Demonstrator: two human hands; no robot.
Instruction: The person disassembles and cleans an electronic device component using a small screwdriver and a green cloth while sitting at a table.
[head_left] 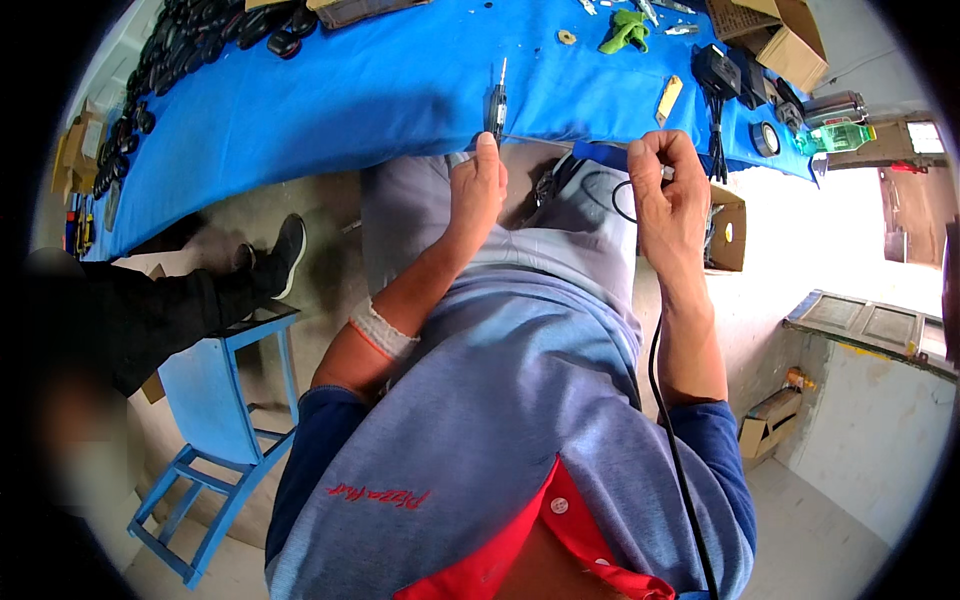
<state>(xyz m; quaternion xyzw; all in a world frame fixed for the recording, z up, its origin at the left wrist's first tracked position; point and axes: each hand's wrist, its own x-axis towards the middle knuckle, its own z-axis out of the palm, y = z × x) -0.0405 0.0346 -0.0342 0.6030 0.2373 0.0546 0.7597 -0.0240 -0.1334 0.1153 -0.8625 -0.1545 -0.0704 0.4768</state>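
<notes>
Blue-handled tool (600,154) in the right hand (672,192)

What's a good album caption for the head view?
At a blue-covered table, the left hand holds a slim dark object; the right hand, a blue-handled tool.

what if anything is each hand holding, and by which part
The left hand grips a slim dark piece by its near end; the right hand grips a blue-handled tool by its handle.

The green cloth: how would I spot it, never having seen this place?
Find the blue-covered table, then look at its far side, right of the picture's middle. Left of the open cardboard box there lies the green cloth, crumpled and soft-looking, unlike the small tan ring beside it.
</notes>
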